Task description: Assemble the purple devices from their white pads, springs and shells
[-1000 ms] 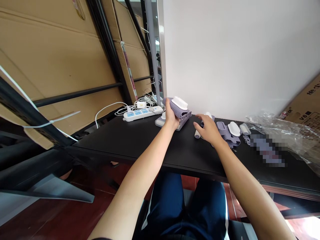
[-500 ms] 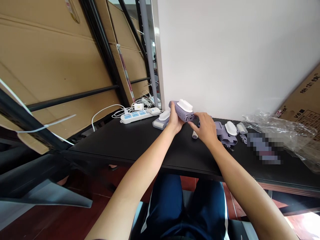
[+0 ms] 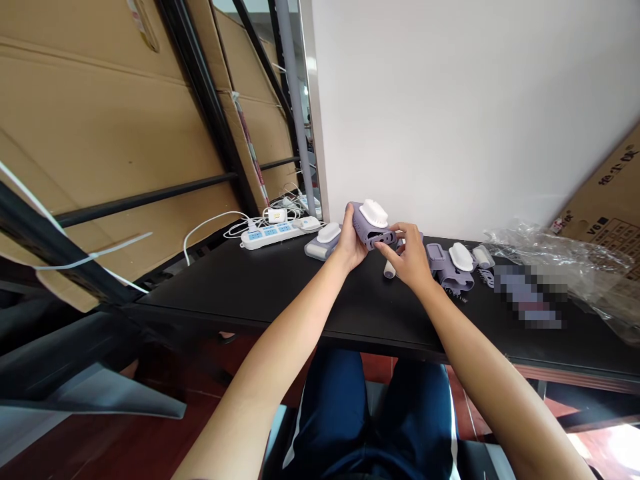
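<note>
My left hand (image 3: 353, 243) is closed around a purple-grey plastic housing (image 3: 361, 228) with a white oval bristled pad (image 3: 374, 213) on top. The housing is held above the black table, its open end turned towards me and to the right. At that end sits a small purple-grey end cover (image 3: 385, 237) with holes, askew in the opening, with a dark gap beside it. The thumb and fingers of my right hand (image 3: 411, 255) pinch the cover's right edge. Below my right hand lies a short pale cylinder (image 3: 389, 269), partly hidden.
A similar housing with a white pad (image 3: 325, 239) lies left of my hands, beside a white power strip (image 3: 275, 232). More purple-grey parts (image 3: 454, 277) lie to the right, near clear plastic wrap (image 3: 560, 257) and a cardboard box (image 3: 607, 200). A white wall (image 3: 450, 120) stands behind.
The housing has turned so its open end faces me more. Its end cover has tilted out of place, showing a dark gap. My right fingers have shifted slightly down on the cover.
</note>
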`<state>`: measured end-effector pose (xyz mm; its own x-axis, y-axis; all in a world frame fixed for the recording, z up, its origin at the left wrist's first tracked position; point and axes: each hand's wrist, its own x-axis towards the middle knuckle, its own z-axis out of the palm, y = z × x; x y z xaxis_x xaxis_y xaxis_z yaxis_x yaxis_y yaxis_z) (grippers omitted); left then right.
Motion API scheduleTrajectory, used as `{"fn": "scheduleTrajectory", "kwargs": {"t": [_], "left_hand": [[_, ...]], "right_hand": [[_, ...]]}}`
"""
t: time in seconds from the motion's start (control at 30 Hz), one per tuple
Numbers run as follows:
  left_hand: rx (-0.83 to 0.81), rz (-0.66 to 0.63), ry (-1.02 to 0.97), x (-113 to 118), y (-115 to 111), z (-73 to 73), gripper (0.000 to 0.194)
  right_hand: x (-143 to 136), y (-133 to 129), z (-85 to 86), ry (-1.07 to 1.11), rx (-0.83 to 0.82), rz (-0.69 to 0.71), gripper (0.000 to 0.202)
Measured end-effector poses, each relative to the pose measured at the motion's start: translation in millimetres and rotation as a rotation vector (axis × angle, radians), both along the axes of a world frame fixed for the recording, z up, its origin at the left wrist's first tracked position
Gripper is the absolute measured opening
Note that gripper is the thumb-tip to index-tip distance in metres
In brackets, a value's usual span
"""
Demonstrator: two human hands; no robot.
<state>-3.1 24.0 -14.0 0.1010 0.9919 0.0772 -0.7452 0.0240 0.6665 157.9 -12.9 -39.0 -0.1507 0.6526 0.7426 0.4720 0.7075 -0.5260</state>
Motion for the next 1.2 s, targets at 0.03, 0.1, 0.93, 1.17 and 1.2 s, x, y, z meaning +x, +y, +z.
{"fn": "scheduleTrajectory", "kwargs": {"t": [0.03,0.1,0.93,1.17,1.2], "left_hand": [[-0.003,0.000,0.000,0,-1,0.5,0.065],[-0.008,-0.003,0.003,0,-3,1.6,0.065],[0.198,-0.212,0.328,1,-18,1.1,0.042],[0.062,-0.264,0.289,-18,-6,3.7,0.041],[0.061,-0.332,0.305,-23,-5,4.5,0.045]], "right_hand": [[-1,-1,0.2,0.010,0.017,-0.016,0.043],[-2,-1,0.4,0.037,0.025,-0.044,0.041],[-1,0,3.1,0.063,-0.202,-0.036,0.095],[7,8,12.1,0.365,-0.322,0.053,0.074],[11,10,13.9,0.453,-0.345,0.036,0.068]]}}
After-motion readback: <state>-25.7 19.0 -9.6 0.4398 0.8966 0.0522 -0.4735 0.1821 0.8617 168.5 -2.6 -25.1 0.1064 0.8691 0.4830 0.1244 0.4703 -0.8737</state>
